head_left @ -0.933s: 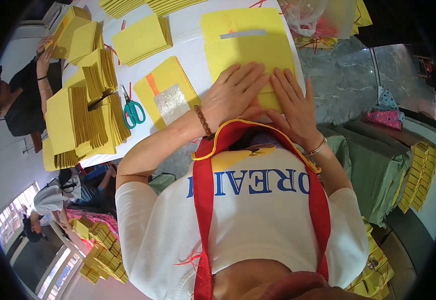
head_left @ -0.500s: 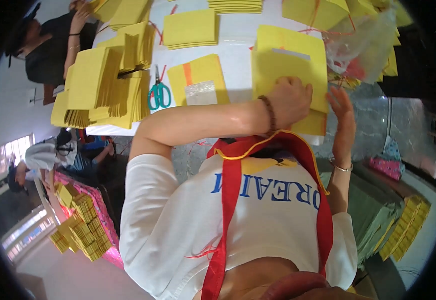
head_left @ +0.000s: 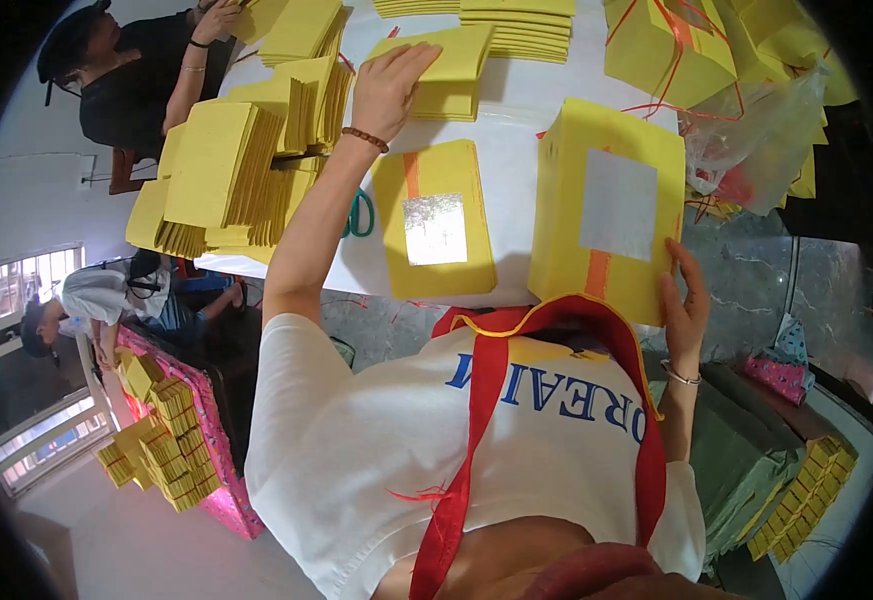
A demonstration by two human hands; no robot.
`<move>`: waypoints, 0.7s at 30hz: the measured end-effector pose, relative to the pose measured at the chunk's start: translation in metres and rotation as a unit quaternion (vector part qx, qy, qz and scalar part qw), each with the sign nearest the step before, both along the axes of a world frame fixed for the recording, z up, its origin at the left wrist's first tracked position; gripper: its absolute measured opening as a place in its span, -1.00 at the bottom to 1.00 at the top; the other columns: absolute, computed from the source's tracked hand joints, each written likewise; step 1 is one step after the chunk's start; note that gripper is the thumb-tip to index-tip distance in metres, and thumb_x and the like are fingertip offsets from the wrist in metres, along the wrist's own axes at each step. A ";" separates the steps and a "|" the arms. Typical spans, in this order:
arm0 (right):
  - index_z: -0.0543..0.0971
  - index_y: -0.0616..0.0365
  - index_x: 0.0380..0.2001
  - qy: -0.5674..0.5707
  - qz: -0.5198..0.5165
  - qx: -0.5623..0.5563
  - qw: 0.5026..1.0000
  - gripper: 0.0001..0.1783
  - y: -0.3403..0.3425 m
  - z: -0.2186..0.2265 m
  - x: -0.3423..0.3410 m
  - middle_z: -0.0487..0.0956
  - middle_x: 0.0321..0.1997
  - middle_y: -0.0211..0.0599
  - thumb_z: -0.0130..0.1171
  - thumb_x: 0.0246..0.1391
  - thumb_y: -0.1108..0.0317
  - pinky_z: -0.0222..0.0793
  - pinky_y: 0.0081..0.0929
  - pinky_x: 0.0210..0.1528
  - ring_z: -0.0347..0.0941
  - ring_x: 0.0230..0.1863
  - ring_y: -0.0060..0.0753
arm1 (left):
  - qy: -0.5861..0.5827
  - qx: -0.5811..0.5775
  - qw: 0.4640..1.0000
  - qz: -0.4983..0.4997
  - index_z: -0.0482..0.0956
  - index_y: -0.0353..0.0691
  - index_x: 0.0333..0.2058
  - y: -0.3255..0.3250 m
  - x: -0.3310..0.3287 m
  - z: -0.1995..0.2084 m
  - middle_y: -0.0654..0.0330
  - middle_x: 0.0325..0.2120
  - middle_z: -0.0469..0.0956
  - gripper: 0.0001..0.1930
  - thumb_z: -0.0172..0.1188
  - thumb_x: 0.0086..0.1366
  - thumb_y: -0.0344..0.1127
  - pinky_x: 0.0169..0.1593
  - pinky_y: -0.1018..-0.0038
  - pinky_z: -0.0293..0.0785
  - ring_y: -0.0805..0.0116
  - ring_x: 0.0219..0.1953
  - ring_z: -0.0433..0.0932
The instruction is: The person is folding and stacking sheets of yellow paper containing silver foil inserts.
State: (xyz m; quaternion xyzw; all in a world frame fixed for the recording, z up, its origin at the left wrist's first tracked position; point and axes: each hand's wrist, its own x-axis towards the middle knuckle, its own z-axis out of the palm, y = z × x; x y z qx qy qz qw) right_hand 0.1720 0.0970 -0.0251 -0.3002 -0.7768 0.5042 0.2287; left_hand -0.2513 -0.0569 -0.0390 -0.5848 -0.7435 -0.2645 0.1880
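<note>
My left hand (head_left: 388, 92), with a beaded bracelet at its wrist, grips the upper sheet of a small folded yellow paper stack (head_left: 448, 105). That sheet is tilted up off the ones below. My right hand (head_left: 685, 305) rests its fingertips against the right edge of a thick stack of yellow paper (head_left: 559, 205), thumb and fingers apart. A pale silvery rectangle (head_left: 619, 205) and an orange band mark its top. Between the hands lies a flatter yellow paper stack (head_left: 390, 225) with a shiny silver square. My left forearm partly covers green-handled scissors (head_left: 360, 214).
Folded yellow stacks (head_left: 208, 165) crowd the table's left side, and more (head_left: 516, 35) lie along the back. Red-tied yellow bundles (head_left: 661, 55) and a clear plastic bag (head_left: 756, 140) stand at right. One person (head_left: 141, 75) works at far left; another (head_left: 116, 295) sits behind.
My left hand has left the thick stack and reached up-left to the folded stack, lifting its upper sheet. The thick stack's silvery rectangle is now uncovered. My right hand has come against its edge.
</note>
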 end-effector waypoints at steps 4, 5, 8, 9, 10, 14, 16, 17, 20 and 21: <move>0.44 0.22 -0.02 0.006 -0.016 0.009 1.000 -0.62 0.002 -0.007 -0.004 0.42 0.05 -0.21 0.02 0.03 0.51 0.11 -0.47 0.16 0.28 0.11 -0.35 | 0.118 -0.071 0.989 0.048 0.36 0.08 0.06 -0.002 -0.030 -0.068 0.26 0.02 0.39 -0.45 0.06 0.03 -0.51 0.09 0.23 0.18 0.25 0.05 0.33; 0.44 0.22 -0.02 0.003 -0.016 0.010 1.000 -0.62 0.001 -0.008 -0.004 0.42 0.05 -0.21 0.02 0.03 0.51 0.11 -0.47 0.16 0.28 0.11 -0.35 | 0.106 -0.072 0.991 0.049 0.35 0.07 0.06 -0.001 -0.032 -0.077 0.25 0.01 0.38 -0.46 0.05 0.05 -0.48 0.09 0.22 0.19 0.26 0.05 0.33; 0.45 0.23 -0.04 0.007 -0.021 0.023 0.999 -0.64 -0.001 -0.010 -0.005 0.41 0.05 -0.19 0.03 0.03 0.51 0.11 -0.45 0.15 0.28 0.11 -0.33 | 0.090 -0.105 0.990 0.040 0.34 0.07 0.07 -0.003 -0.038 -0.094 0.24 -0.01 0.40 -0.45 0.06 0.04 -0.47 0.10 0.21 0.17 0.25 0.04 0.34; 0.45 0.24 -0.05 0.002 -0.024 0.031 0.999 -0.65 -0.002 -0.010 -0.005 0.40 0.06 -0.18 0.03 0.03 0.51 0.11 -0.44 0.15 0.28 0.11 -0.31 | 0.088 -0.106 0.990 0.040 0.34 0.07 0.07 -0.002 -0.039 -0.094 0.24 -0.01 0.40 -0.45 0.06 0.04 -0.47 0.10 0.21 0.17 0.25 0.04 0.34; 0.46 0.24 -0.06 -0.003 -0.026 0.039 0.999 -0.65 -0.003 -0.011 -0.005 0.39 0.07 -0.18 0.03 0.03 0.51 0.11 -0.44 0.16 0.27 0.12 -0.30 | 0.078 -0.116 0.989 0.039 0.33 0.07 0.07 0.001 -0.040 -0.094 0.24 0.00 0.39 -0.45 0.06 0.04 -0.47 0.10 0.21 0.17 0.25 0.05 0.33; 0.46 0.25 -0.08 0.008 -0.028 0.012 1.000 -0.67 -0.005 -0.011 -0.006 0.37 0.09 -0.17 0.02 0.02 0.52 0.10 -0.42 0.17 0.25 0.14 -0.28 | 0.075 -0.171 0.982 0.024 0.30 0.05 0.08 0.000 -0.037 -0.101 0.22 0.05 0.33 -0.44 0.05 0.04 -0.47 0.10 0.20 0.16 0.20 0.09 0.28; 0.46 0.25 -0.08 0.005 -0.019 0.032 0.999 -0.67 -0.004 -0.011 -0.005 0.36 0.10 -0.17 0.02 0.02 0.52 0.10 -0.42 0.17 0.24 0.15 -0.27 | 0.047 -0.191 0.980 0.025 0.27 0.04 0.10 -0.002 -0.034 -0.105 0.19 0.09 0.28 -0.42 0.05 0.04 -0.47 0.12 0.19 0.14 0.17 0.12 0.23; 0.46 0.25 -0.08 0.004 -0.019 0.032 0.999 -0.67 -0.005 -0.011 -0.005 0.36 0.10 -0.17 0.02 0.02 0.52 0.10 -0.42 0.17 0.24 0.15 -0.27 | 0.019 -0.211 0.977 0.026 0.24 0.03 0.12 -0.004 -0.032 -0.108 0.17 0.12 0.23 -0.40 0.05 0.04 -0.46 0.15 0.18 0.11 0.14 0.15 0.18; 0.46 0.25 -0.08 0.000 -0.020 0.029 0.999 -0.67 -0.006 -0.010 -0.005 0.36 0.10 -0.17 0.02 0.02 0.52 0.09 -0.42 0.17 0.24 0.15 -0.28 | 0.033 -0.239 0.970 0.032 0.15 0.00 0.16 -0.006 -0.030 -0.111 0.10 0.17 0.13 -0.35 0.07 0.04 -0.42 0.20 0.16 0.04 0.08 0.21 0.08; 0.47 0.25 -0.09 -0.001 -0.018 0.035 0.999 -0.67 -0.006 -0.010 -0.006 0.36 0.10 -0.17 0.03 0.02 0.52 0.09 -0.43 0.17 0.24 0.15 -0.28 | 0.033 -0.239 0.970 0.032 0.15 0.00 0.16 -0.006 -0.031 -0.111 0.10 0.17 0.13 -0.35 0.07 0.04 -0.42 0.20 0.16 0.04 0.08 0.21 0.08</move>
